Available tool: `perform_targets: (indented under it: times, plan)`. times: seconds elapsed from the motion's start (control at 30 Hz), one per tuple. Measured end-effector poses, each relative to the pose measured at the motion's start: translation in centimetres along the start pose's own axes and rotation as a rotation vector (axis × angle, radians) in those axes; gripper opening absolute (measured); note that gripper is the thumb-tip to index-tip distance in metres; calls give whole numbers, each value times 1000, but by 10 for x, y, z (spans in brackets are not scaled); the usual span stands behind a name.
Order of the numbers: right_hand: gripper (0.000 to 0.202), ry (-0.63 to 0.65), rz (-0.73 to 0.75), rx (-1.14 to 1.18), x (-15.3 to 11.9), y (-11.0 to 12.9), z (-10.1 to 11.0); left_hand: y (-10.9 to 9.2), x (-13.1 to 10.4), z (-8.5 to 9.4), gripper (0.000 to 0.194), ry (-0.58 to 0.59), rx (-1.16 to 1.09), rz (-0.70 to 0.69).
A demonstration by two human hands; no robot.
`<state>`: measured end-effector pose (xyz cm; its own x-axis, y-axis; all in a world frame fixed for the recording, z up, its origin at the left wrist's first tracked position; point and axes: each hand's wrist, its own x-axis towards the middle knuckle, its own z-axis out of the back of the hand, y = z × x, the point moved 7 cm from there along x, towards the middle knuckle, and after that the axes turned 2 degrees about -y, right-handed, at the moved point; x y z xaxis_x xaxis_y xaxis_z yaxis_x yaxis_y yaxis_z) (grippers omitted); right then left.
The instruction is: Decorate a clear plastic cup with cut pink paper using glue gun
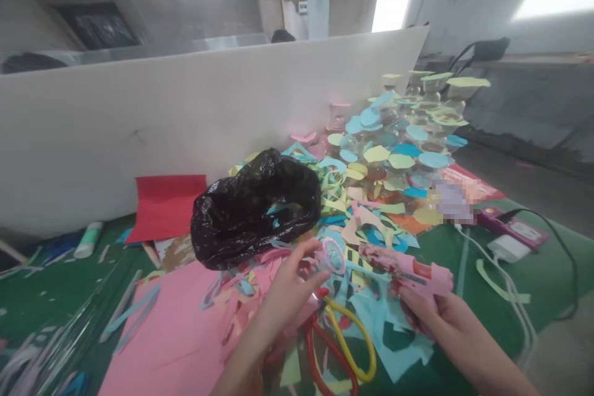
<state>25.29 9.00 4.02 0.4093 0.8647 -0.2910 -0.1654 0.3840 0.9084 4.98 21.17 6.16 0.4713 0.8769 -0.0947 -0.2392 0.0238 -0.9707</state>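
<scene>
My left hand (292, 284) is closed round a small clear plastic cup (333, 255) with a pinkish rim, its round opening facing right. In my right hand (436, 315) is a pink glue gun (408, 269), its nozzle end pointing left toward the cup, with a gap between them. Scissors (348, 346) with one red and one yellow handle lie just below the cup, among blue and pink paper scraps (390, 334). A large pink paper sheet (167, 334) is under and left of my left forearm.
Behind my hands sits an open black plastic bag (260, 210). Clear cups topped with coloured paper (408, 150) crowd the back right. White cables (510, 284) and a white adapter (509, 247) lie at the right. A red sheet (169, 207) leans on the white partition (139, 130).
</scene>
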Motion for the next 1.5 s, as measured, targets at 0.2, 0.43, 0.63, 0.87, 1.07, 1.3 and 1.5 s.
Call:
perform_targets:
  times: [0.2, 0.43, 0.63, 0.87, 1.07, 1.3, 1.5]
  plan:
    - [46, 10, 28, -21, -2, 4, -5, 1, -2, 3, 38, 4, -58, -43]
    - [47, -33, 76, -55, -1, 14, -5, 2, -3, 4, 38, -10, -84, -30]
    - [47, -47, 80, -63, -1, 12, -5, -1, -4, 1, 39, -7, -88, -17]
    - [45, -34, 61, -36, -1, 13, -4, 2, -2, 2, 43, -23, -97, -26]
    - [47, -23, 54, -48, -4, 13, -3, 3, 0, 8, 39, -66, -70, -65]
    - [46, -19, 64, -18, -10, 19, -2, -4, -4, 14, 34, -187, 116, -67]
    - [48, -15, 16, -76, -12, 24, -5, -6, -5, 14, 34, -207, 148, -77]
